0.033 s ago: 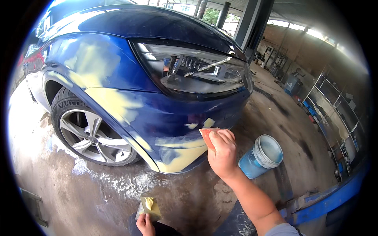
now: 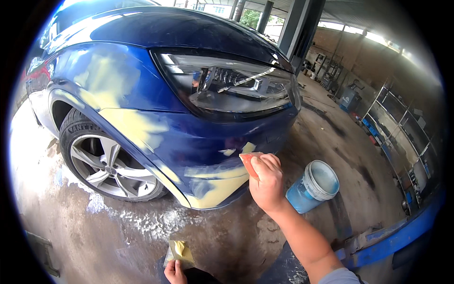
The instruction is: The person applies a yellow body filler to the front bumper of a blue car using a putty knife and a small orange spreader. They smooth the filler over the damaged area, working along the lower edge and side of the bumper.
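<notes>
My right hand [image 2: 267, 182] is closed around an orange-red putty spreader [image 2: 249, 164], held up in front of the bumper corner of a dark blue car [image 2: 203, 137]. From this view I cannot tell whether the spreader's edge touches the bumper. Pale yellow filler [image 2: 220, 189] covers the lower bumper corner, and more lies along the wheel arch and on the fender. Low in the view, my left hand [image 2: 175, 272] pinches the edge of a small flat plate [image 2: 187, 256] with a dab of yellow putty [image 2: 179, 248] on it.
A blue bucket [image 2: 301, 201] with a whitish rim stands right of my right forearm. The front wheel [image 2: 113, 165] is at the left. White residue [image 2: 156, 222] marks the floor. A metal rack [image 2: 397, 128] and a blue beam [image 2: 395, 244] line the right side.
The car appears very slightly further left in the view. Both hands keep hold of the same things, and my right hand has barely moved.
</notes>
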The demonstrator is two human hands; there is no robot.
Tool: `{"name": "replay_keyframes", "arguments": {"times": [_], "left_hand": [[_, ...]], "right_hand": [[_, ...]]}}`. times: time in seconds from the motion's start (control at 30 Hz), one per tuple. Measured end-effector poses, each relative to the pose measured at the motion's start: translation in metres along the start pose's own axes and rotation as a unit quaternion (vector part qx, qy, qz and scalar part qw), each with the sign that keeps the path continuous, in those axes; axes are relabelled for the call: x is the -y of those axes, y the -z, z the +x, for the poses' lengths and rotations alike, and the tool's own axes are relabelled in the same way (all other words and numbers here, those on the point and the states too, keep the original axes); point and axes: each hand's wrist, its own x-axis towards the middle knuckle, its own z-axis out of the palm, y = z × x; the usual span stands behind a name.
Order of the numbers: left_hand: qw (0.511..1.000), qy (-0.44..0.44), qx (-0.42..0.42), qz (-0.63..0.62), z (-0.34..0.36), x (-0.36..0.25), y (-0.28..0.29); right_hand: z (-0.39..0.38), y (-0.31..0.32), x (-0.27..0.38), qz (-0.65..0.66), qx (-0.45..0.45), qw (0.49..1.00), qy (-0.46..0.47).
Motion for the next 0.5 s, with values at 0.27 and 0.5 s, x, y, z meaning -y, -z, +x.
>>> {"name": "replay_keyframes", "arguments": {"times": [0.27, 0.5], "left_hand": [[0.997, 0.062, 0.025, -0.028, -0.010, -0.013, 0.009], [0.997, 0.039, 0.042, -0.042, 0.019, 0.024, -0.002]], "right_hand": [[-0.005, -0.014, 0.015, -0.018, 0.029, 0.998, 0.048], [0.012, -0.036, 0.036, -0.057, 0.033, 0.998, 0.009]]}}
